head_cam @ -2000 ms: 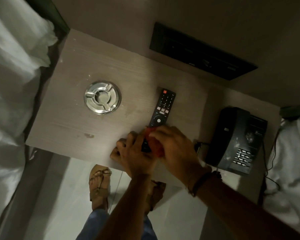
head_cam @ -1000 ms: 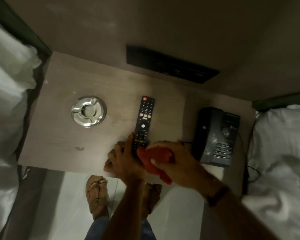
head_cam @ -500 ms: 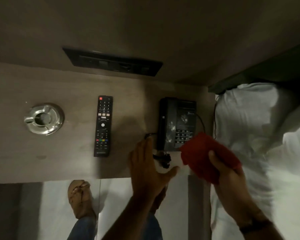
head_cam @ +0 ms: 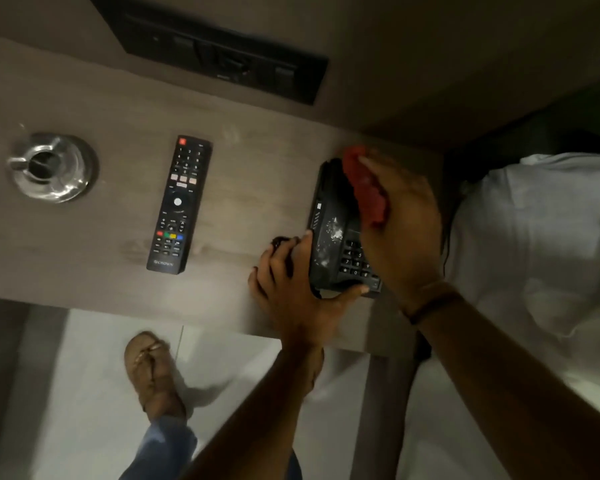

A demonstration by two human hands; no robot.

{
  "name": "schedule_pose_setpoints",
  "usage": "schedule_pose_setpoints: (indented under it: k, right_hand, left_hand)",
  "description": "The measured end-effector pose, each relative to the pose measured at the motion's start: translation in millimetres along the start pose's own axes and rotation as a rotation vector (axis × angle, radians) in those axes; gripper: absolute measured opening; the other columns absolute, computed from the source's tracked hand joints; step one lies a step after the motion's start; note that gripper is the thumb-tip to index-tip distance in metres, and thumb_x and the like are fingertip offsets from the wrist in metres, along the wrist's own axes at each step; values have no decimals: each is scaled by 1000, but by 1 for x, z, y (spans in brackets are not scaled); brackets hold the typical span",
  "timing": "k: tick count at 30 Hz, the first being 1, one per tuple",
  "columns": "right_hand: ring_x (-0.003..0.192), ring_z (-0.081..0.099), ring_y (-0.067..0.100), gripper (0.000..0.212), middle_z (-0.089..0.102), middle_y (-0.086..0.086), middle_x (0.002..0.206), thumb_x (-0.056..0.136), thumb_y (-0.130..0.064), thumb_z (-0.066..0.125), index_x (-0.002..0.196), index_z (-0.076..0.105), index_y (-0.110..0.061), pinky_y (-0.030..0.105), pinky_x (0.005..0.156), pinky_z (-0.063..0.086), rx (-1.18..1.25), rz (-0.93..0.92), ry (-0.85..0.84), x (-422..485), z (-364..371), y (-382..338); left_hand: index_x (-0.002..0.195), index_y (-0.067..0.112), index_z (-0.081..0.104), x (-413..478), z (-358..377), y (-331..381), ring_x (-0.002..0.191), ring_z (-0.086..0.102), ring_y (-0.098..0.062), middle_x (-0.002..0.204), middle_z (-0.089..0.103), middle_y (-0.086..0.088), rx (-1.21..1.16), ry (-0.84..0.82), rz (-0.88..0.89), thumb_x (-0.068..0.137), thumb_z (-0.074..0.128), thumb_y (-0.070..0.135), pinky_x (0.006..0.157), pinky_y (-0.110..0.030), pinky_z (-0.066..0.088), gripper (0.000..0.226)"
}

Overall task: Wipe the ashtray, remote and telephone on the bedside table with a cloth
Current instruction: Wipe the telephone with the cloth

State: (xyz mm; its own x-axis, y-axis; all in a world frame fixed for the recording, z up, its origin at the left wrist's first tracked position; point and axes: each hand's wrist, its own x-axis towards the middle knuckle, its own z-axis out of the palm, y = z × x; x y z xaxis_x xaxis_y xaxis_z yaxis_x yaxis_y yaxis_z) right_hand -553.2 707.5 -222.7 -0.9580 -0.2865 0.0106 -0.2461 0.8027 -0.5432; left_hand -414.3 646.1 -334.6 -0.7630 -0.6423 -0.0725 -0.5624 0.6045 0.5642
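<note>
A black telephone [head_cam: 329, 237] with dusty white smudges stands at the right end of the wooden bedside table [head_cam: 94, 268]. My right hand [head_cam: 400, 223] presses a red cloth [head_cam: 364, 188] onto the phone's upper part. My left hand [head_cam: 291, 289] grips the phone's near left corner, thumb along its front edge. A black remote [head_cam: 181, 206] lies flat in the middle of the table. At the far left sits a round metal ashtray [head_cam: 52, 168]. Most of the phone's keypad is hidden by my right hand.
A black switch panel [head_cam: 222, 53] is set in the wall behind the table. White bedding [head_cam: 534, 244] lies close on the right. My sandalled foot [head_cam: 149, 372] stands on the pale floor in front of the table's edge.
My hands left the remote and went right to the telephone. The cloth, held in the air half a second ago, now rests on the phone, and my left hand has taken hold of its corner.
</note>
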Motion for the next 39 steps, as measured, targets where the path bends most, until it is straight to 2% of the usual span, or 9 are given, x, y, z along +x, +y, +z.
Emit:
schedule_pose_setpoints:
  k: [4, 9, 16, 22, 25, 29, 33, 35, 39]
  right_hand:
    - [157, 28, 37, 60, 42, 10, 166, 98, -19, 60, 156, 45, -13, 55, 125, 32, -258, -175, -250, -1, 19, 3]
    - [162, 10, 32, 72, 22, 9, 174, 98, -16, 59, 163, 27, -14, 58, 128, 26, -263, -208, -398, -36, 21, 10]
    - [156, 27, 34, 77, 30, 7, 166, 89, -18, 76, 157, 40, -13, 55, 124, 29, -199, -272, -465, -116, 21, 18]
    - [127, 57, -8, 41, 64, -19, 135, 98, -17, 64, 132, 62, -40, 30, 115, 48, 345, 100, -668, -100, -17, 22]
    - [110, 62, -6, 48, 66, -32, 117, 98, -18, 67, 113, 64, -63, 26, 96, 58, 532, 272, -501, -71, -42, 23]
    - [118, 59, -14, 45, 65, -10, 131, 95, -10, 65, 136, 64, -27, 7, 104, 46, 220, 93, -16, -13, -47, 40]
    - [159, 23, 32, 63, 36, 11, 168, 97, -1, 54, 158, 41, -12, 50, 129, 24, -46, 110, -202, 7, 0, 54]
    - [162, 6, 33, 69, 19, 9, 174, 99, -9, 50, 164, 26, -16, 56, 131, 18, -179, 52, -294, -17, 18, 58]
    - [161, 6, 28, 77, 20, 4, 174, 97, -12, 63, 164, 24, -19, 53, 127, 16, -207, -78, -349, -77, 15, 60]
  left_hand:
    - [141, 26, 69, -1, 8, -2, 144, 49, -35, 144, 64, -7, -17, 69, 13, 66, 59, 102, 116, -62, 35, 108]
    - [142, 29, 66, -1, 5, -1, 146, 49, -36, 146, 65, -5, -36, 56, 1, 71, 67, 75, 118, -60, 33, 84]
    - [145, 26, 67, 1, 4, 1, 139, 60, -45, 142, 70, -12, -1, 102, -19, 91, 59, 54, 110, -69, 45, 61]
    - [145, 27, 69, -1, 3, 2, 147, 50, -41, 144, 68, -8, -51, 63, -49, 85, 55, 66, 116, -67, 36, 73]
    - [144, 27, 69, -2, 4, -3, 145, 48, -38, 144, 66, -7, -71, 61, -27, 72, 66, 77, 117, -65, 34, 88]
    - [146, 30, 66, -1, 6, -5, 146, 47, -36, 148, 63, -5, -17, 38, -14, 53, 76, 97, 119, -59, 32, 115]
    - [147, 29, 65, -1, 9, -8, 146, 47, -37, 148, 64, -6, -5, 56, 7, 55, 71, 100, 119, -59, 32, 116]
    - [147, 29, 63, -1, 9, -8, 146, 47, -37, 148, 63, -7, -1, 53, 11, 58, 64, 104, 118, -60, 33, 116]
    - [147, 28, 62, -2, 11, -8, 148, 45, -35, 147, 63, -6, -14, 74, 15, 69, 61, 98, 117, -58, 31, 104]
